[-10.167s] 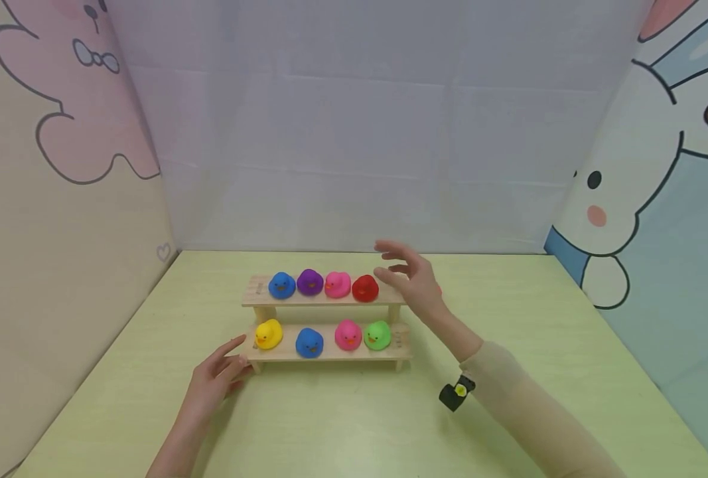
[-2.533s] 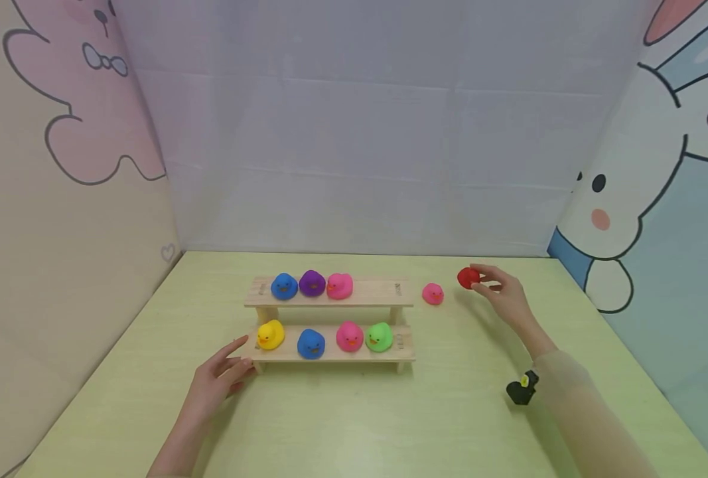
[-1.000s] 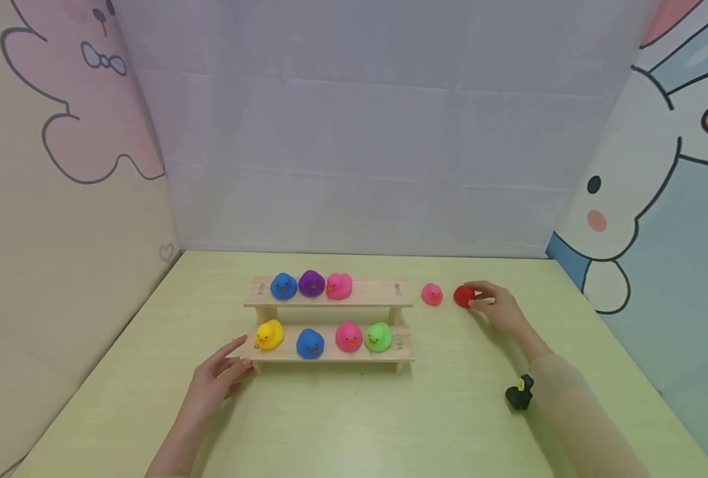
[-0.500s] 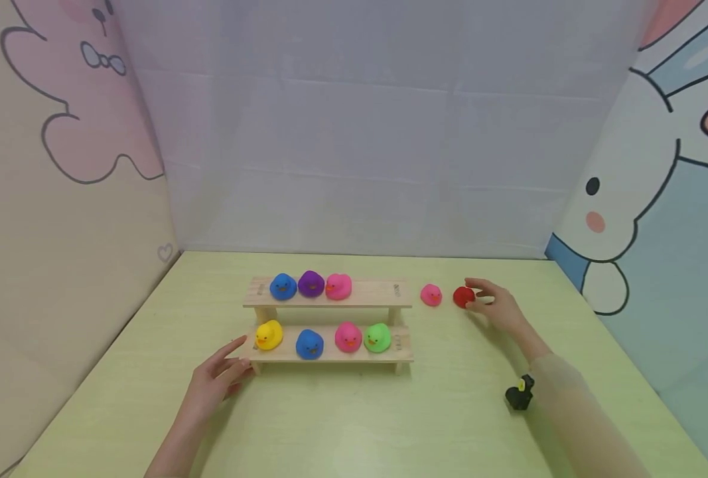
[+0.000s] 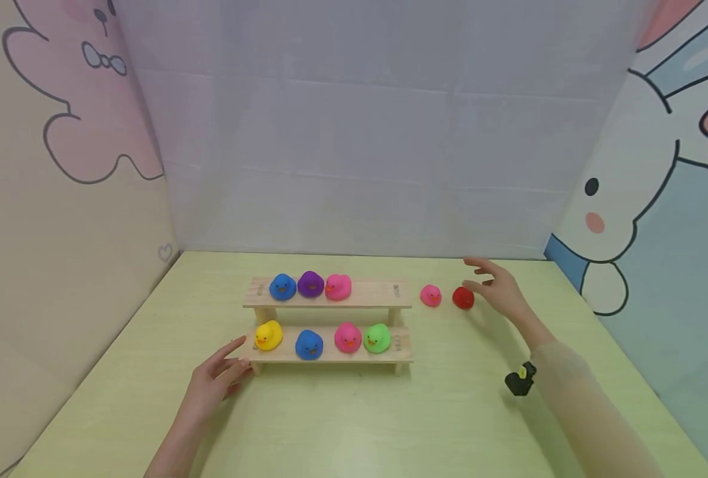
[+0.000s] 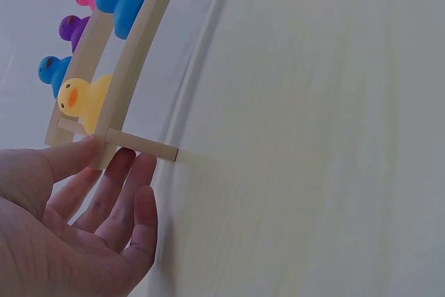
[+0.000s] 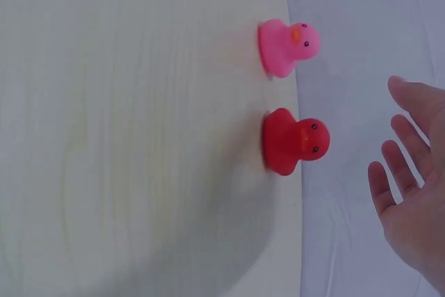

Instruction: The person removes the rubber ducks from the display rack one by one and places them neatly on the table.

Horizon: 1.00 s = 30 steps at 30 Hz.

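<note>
A two-tier wooden rack (image 5: 324, 358) stands on the table. My left hand (image 5: 212, 382) holds the left end of its lower shelf, thumb against the plank and fingers around the end in the left wrist view. My right hand (image 5: 497, 290) is just above and right of a red rubber duck (image 5: 464, 299), apart from it, fingers extended and holding nothing. The red duck sits upright on the table beside a small pink duck (image 5: 430, 296). On the upper shelf are a blue duck (image 5: 283, 287), a purple duck (image 5: 310, 284) and a pink duck (image 5: 338, 287).
The lower shelf carries a yellow duck (image 5: 268, 336), a blue duck (image 5: 309, 345), a pink duck (image 5: 348, 338) and a green duck (image 5: 377, 338). A black object with a yellow mark (image 5: 520, 379) is at the right wrist. A pale curtain (image 5: 354, 133) hangs behind the table (image 5: 354, 425).
The red duck went from the upper shelf's right part to the table beside the small pink duck. My right hand has let go of it and lifted slightly. The left hand stays put.
</note>
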{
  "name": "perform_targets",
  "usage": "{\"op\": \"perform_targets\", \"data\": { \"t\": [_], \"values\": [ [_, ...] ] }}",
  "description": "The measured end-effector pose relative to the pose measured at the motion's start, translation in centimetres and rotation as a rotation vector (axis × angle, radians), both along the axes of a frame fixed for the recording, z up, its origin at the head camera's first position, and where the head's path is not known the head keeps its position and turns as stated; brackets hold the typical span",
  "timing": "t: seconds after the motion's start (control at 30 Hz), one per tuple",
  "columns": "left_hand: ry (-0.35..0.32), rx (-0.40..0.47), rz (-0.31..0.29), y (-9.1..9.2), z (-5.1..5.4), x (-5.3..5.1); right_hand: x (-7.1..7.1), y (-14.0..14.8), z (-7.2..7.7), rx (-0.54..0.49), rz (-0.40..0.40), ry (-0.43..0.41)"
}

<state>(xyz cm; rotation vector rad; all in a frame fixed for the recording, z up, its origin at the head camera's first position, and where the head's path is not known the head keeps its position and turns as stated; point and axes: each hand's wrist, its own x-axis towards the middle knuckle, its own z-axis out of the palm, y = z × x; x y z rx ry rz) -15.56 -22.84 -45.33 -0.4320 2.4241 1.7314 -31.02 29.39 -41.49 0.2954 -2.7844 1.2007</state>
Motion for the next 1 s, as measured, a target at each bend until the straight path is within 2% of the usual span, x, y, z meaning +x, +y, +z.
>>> {"op": "perform_targets", "data": {
  "t": [0.2, 0.4, 0.57, 0.8, 1.0],
  "values": [
    [0.001, -0.002, 0.0, 0.0, 0.0, -0.1, 0.0, -2.0, 1.7, -0.026, 0.043, 0.039],
    [0.006, -0.002, -0.004, 0.0, -0.1, 0.0, -0.1, -3.9, 2.5, -0.053, 0.074, 0.075],
    [0.006, -0.002, -0.006, 0.0, 0.0, -0.1, 0.5, -5.6, 3.3, -0.076, 0.107, 0.108],
    [0.007, -0.002, -0.003, 0.0, 0.0, 0.0, 1.1, -8.1, 4.3, -0.148, 0.148, 0.189],
    [-0.001, 0.004, 0.006, -0.1, -0.1, -0.1, 1.4, -10.1, 4.9, -0.239, 0.18, 0.199]
  ]
}}
